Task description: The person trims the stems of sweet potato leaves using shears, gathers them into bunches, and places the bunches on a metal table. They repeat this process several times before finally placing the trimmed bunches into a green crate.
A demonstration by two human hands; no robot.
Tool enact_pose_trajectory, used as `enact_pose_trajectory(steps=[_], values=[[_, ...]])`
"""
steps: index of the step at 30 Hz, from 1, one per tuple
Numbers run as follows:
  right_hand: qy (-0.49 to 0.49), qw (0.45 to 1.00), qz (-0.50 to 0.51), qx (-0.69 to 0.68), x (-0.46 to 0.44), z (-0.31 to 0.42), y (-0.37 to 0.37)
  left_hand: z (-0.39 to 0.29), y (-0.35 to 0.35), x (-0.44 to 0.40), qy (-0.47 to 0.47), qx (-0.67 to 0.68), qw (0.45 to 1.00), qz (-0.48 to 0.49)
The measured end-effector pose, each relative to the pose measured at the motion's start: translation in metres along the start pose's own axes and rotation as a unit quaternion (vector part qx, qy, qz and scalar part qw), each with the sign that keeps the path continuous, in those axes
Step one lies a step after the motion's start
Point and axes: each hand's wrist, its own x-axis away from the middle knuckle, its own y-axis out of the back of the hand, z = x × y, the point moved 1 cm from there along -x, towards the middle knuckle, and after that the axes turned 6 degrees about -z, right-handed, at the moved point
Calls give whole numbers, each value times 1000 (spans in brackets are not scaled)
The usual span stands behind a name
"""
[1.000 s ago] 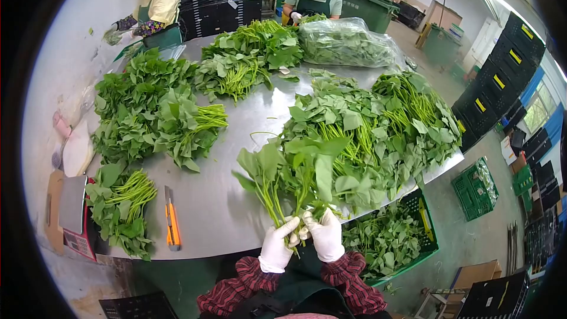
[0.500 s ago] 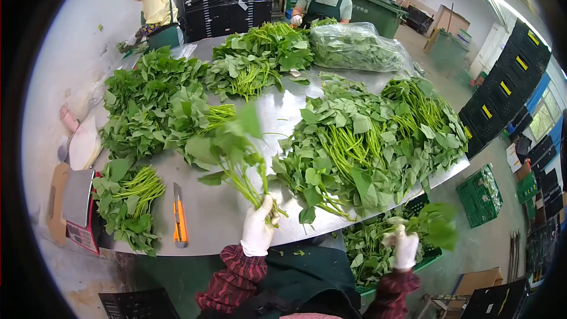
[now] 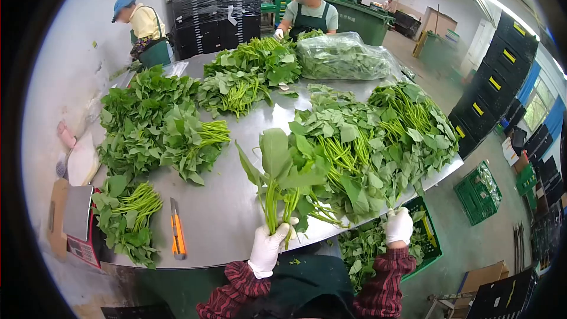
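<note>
1 leafy bunch (image 3: pixel 275 156), upright, broad-leaved, green-stemmed, clasped in left hand (image 3: pixel 266 249); right hand (image 3: pixel 399 226) curled, cannot tell if gripping.

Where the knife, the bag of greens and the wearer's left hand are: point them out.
Knife (image 3: pixel 178 239): head view, orange handle.
Bag of greens (image 3: pixel 347 58): head view, clear plastic wall.
Left hand (image 3: pixel 265 251): head view, middle of the white glove.

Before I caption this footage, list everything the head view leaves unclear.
All in the head view:
- Lower stem ends of the held bunch: partly hidden by the left hand.
- Whatever the right hand may grip: too small to tell at its fingertips.
- Floor of the green crate: covered by greens.
- Markings on the red device: too small to read.
</note>
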Motion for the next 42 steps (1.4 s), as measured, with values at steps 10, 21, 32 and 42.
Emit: enact_pose_trajectory(steps=[10, 21, 32, 42], values=[[233, 888, 324, -229, 86, 114, 15, 14, -18, 5, 13, -76, 996, 44], [282, 797, 315, -431, 119, 109, -6, 36, -6, -2, 82, 104, 991, -9], [129, 806, 365, -449, 88, 108, -18, 28, -4, 0, 39, 78, 993, 75], [418, 834, 183, -311, 114, 116, -16, 37, -8, -3, 24, 67, 997, -19]])
